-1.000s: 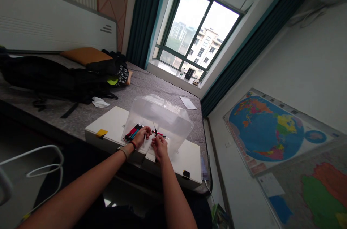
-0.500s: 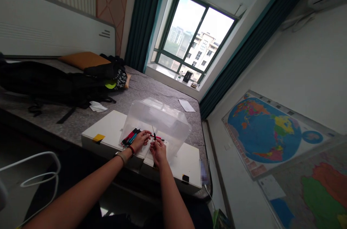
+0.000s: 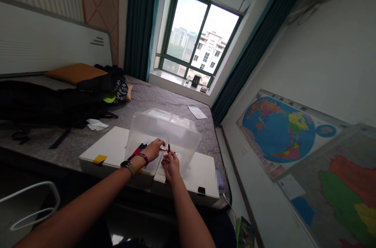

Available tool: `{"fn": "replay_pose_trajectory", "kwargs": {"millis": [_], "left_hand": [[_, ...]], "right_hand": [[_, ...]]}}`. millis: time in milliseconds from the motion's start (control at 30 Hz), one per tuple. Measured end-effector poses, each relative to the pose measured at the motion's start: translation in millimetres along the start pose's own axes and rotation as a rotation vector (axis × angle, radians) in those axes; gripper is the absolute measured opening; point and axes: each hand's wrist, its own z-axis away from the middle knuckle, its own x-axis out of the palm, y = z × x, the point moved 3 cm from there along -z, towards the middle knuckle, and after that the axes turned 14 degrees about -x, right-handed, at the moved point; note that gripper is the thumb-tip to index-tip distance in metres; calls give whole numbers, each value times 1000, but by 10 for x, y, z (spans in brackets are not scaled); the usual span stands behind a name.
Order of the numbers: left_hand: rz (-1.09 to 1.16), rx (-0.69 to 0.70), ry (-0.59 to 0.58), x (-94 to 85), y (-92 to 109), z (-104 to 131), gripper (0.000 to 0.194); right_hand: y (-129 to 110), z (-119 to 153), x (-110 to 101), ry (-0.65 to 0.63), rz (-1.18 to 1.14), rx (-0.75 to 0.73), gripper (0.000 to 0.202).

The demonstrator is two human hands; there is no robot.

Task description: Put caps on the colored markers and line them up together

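A clear plastic bin (image 3: 164,126) lies on its side across two white boxes (image 3: 202,173), its opening toward me. My right hand (image 3: 170,164) is closed on a thin dark pen (image 3: 169,147) that points upward at the bin's opening. Just left of it, my left hand (image 3: 155,149) reaches in with curled fingers over a red pen (image 3: 163,150); whether it touches that pen is too small to tell. Several red, black and teal pens (image 3: 138,150) lie in the bin beside my left wrist, partly hidden by it.
Behind the boxes is a grey mattress (image 3: 147,95) with a black bag (image 3: 53,103), a crumpled tissue (image 3: 96,124) and a white sheet (image 3: 197,112). A white cable (image 3: 35,185) loops at the lower left.
The view has shifted a little. My left hand has opened slightly and moved away from the thin pen toward the red one. My right hand still holds its pen upright.
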Motion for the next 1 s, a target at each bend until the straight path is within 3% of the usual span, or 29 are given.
{"fn": "replay_pose_trajectory", "kwargs": {"millis": [300, 533, 733, 900, 1000], "left_hand": [[-294, -23, -116, -10, -48, -20, 32], [-608, 47, 65, 30, -37, -17, 30], [-653, 111, 106, 65, -75, -26, 28], [-649, 253, 29, 134, -38, -38, 23], [-667, 262, 5, 192, -20, -45, 19]], "right_hand": [[-87, 51, 16, 17, -115, 17, 31], [-75, 37, 7, 24, -169, 27, 32], [-67, 46, 15, 9, -185, 28, 31], [-55, 41, 26, -4, -183, 28, 31], [-50, 40, 30, -10, -177, 27, 31]]}}
